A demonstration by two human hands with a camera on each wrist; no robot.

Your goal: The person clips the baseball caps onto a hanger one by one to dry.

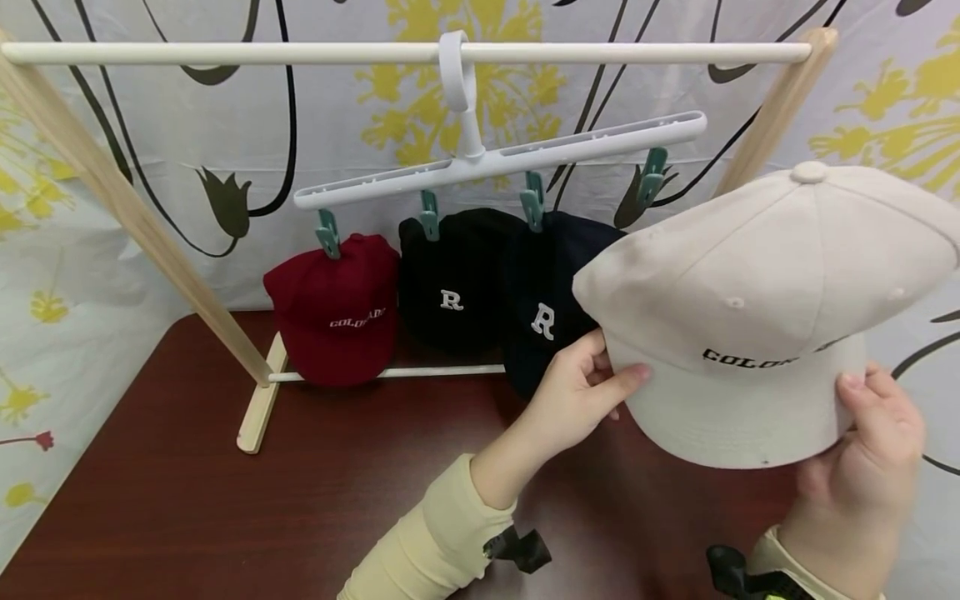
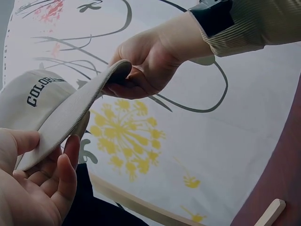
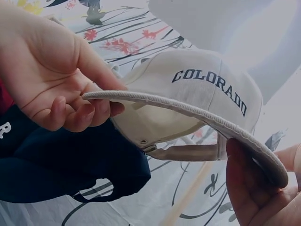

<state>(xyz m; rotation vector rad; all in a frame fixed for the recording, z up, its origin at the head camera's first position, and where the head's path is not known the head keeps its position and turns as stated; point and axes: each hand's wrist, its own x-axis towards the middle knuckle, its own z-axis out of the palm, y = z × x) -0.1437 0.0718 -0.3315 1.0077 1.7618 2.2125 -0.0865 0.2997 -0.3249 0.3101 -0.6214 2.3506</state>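
Note:
A cream baseball cap (image 1: 750, 275) with dark COLORADO lettering is held up at the right of the head view. My left hand (image 1: 573, 387) pinches one side of its brim between thumb and fingers. On the brim's other side my right hand (image 1: 870, 442) grips with the thumb on top and fingers underneath. The right wrist view shows the cap's underside and back strap (image 3: 188, 153). Left of it, a red cap (image 1: 333, 308), a black cap (image 1: 457, 275) and a navy cap (image 1: 551, 283) hang from green clips. A fourth green clip (image 1: 652, 177) shows no cap in it.
A white hanger (image 1: 498, 158) hooks over the white top rail (image 1: 262, 54) and tilts up to the right. The rack's wooden posts (image 1: 150, 225) stand on a dark red-brown table (image 1: 225, 508). Behind hangs a flower-patterned cloth (image 1: 217, 125).

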